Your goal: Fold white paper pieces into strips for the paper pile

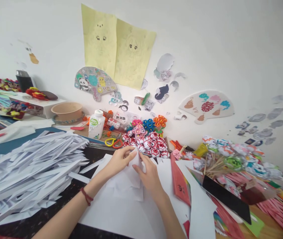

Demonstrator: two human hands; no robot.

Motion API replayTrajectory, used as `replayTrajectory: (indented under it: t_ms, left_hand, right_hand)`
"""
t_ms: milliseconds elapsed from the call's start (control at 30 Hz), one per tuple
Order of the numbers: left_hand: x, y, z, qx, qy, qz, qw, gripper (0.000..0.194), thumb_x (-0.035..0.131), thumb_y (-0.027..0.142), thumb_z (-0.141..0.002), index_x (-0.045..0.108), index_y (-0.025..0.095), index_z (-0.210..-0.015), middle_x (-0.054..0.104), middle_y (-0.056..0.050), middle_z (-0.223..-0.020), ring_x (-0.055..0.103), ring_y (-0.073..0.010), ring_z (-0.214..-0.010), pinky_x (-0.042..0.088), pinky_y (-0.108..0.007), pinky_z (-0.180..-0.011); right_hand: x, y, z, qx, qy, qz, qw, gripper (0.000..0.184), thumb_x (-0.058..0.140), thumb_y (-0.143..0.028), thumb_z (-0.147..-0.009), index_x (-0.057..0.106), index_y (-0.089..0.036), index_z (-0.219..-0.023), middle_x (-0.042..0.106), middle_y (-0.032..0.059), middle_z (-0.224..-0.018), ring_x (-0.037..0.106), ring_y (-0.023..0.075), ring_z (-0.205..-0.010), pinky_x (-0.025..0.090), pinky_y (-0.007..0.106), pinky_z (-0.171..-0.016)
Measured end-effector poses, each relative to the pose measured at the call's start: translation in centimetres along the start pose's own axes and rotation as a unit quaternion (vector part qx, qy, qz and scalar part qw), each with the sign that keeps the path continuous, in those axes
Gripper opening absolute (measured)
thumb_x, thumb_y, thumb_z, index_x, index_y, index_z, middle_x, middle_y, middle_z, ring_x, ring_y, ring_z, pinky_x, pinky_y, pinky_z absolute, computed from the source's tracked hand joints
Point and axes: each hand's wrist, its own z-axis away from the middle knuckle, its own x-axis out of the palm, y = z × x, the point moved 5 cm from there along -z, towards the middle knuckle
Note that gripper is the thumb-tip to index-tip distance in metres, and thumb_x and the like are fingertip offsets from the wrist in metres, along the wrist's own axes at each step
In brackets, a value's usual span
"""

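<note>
Between my two hands a small piece of white paper stands upright over the worktable. My left hand pinches its left side with thumb and bent fingers. On its right side, my right hand presses fingertips against the same piece, the thumb lying lower. Beneath them several small white paper squares lie loosely stacked on a large white sheet. How the held paper is creased cannot be made out clearly.
Left lies a big heap of folded white paper strips. Behind stand a white bottle, scissors and red-white paper flowers. At right are a red envelope, a black phone-like slab and paper flowers on sticks.
</note>
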Motion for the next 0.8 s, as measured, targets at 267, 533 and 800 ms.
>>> replayTrajectory:
  t_ms: [267,533,800]
  left_hand:
    - [0.2,-0.1,-0.1,0.035,0.003,0.013,0.999,0.036,0.054,0.039,-0.081,0.057,0.015,-0.109,0.065,-0.004,-0.080,0.055,-0.0122,-0.060,0.044,-0.023,-0.056]
    - [0.4,0.5,0.2,0.039,0.003,-0.026,0.999,0.032,0.056,0.033,-0.081,0.058,0.019,-0.109,0.067,-0.004,-0.086,0.060,-0.0135,-0.072,0.043,-0.020,-0.057]
    - [0.3,0.7,0.2,0.046,0.029,-0.072,0.996,0.034,0.057,0.035,-0.080,0.058,0.019,-0.110,0.066,-0.004,-0.086,0.058,-0.0129,-0.071,0.041,-0.020,-0.055]
  right_hand:
    - [-0.5,-1.1,-0.3,0.026,-0.013,-0.172,0.985,0.040,0.047,-0.032,-0.089,0.050,-0.022,-0.127,0.059,0.0070,-0.121,0.058,0.0230,-0.101,0.047,0.035,-0.087]
    - [-0.7,-1.9,-0.3,0.014,-0.022,-0.185,0.982,0.037,0.041,-0.031,-0.091,0.051,-0.022,-0.126,0.060,0.0068,-0.118,0.055,0.0234,-0.106,0.044,0.035,-0.090]
    - [-0.4,-2.6,-0.3,-0.017,-0.042,-0.188,0.981,0.038,0.032,-0.031,-0.095,0.045,-0.025,-0.130,0.056,0.0066,-0.120,0.048,0.0204,-0.116,0.039,0.034,-0.098]
